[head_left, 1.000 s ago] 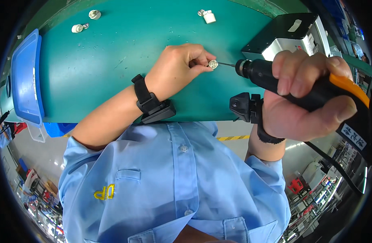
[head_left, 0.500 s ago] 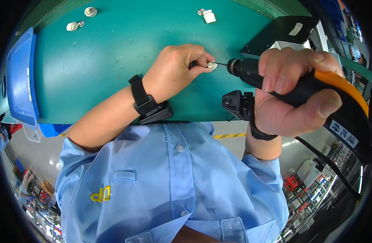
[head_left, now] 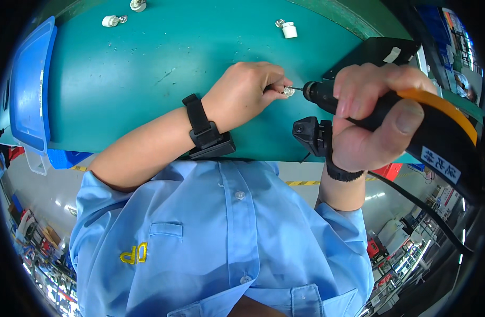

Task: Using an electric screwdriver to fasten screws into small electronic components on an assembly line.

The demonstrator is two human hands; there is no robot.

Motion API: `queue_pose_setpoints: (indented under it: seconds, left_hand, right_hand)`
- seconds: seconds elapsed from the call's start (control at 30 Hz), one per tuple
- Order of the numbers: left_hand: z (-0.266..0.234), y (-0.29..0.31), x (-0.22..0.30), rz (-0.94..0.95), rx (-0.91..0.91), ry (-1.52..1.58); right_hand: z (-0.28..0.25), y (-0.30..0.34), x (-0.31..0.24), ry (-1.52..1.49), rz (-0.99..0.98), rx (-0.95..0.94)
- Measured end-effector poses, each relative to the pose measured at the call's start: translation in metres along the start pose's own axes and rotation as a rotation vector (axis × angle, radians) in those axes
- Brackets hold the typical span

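Over the green mat, my left hand [head_left: 250,95] pinches a small round whitish-metallic part [head_left: 289,91] between thumb and fingertips. My right hand [head_left: 377,113] is wrapped round a black and orange corded electric screwdriver [head_left: 438,119], held level and pointing left. Its thin bit reaches the small part; whether it sits in a screw is too small to tell. Each wrist wears a black strap with a black device on it.
The green tabletop [head_left: 131,90] carries white cylindrical pieces [head_left: 289,30] with metal bits at the far edge, another white piece [head_left: 110,21] at far left. A blue tray [head_left: 31,90] stands at the left. A black panel [head_left: 372,55] is behind the screwdriver, whose cable [head_left: 422,211] hangs at right.
The view has shifted slightly, so the table things appear farther right. My left hand and the small part appear a little right and lower; the screwdriver bit stays at the part.
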State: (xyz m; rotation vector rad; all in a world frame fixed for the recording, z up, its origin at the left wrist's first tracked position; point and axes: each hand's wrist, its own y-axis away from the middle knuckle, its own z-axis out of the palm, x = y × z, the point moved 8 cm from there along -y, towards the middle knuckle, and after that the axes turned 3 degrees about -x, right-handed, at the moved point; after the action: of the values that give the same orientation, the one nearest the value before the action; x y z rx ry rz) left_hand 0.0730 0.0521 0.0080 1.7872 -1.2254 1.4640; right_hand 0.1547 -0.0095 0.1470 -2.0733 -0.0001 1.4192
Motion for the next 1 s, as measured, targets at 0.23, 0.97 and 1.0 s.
queue_pose_setpoints:
  seconds: [0.23, 0.97, 1.0]
  left_hand:
    - [0.007, -0.007, 0.018, -0.009, -0.020, -0.053]
    - [0.010, -0.001, 0.020, 0.030, -0.120, -0.217]
    - [0.010, -0.001, 0.018, 0.011, -0.117, -0.197]
  right_hand:
    - [-0.093, 0.021, -0.064, -0.362, -0.199, 0.098]
    - [-0.113, -0.007, -0.023, -0.424, -0.103, -0.298]
    - [-0.118, -0.007, -0.020, -0.427, -0.101, -0.299]
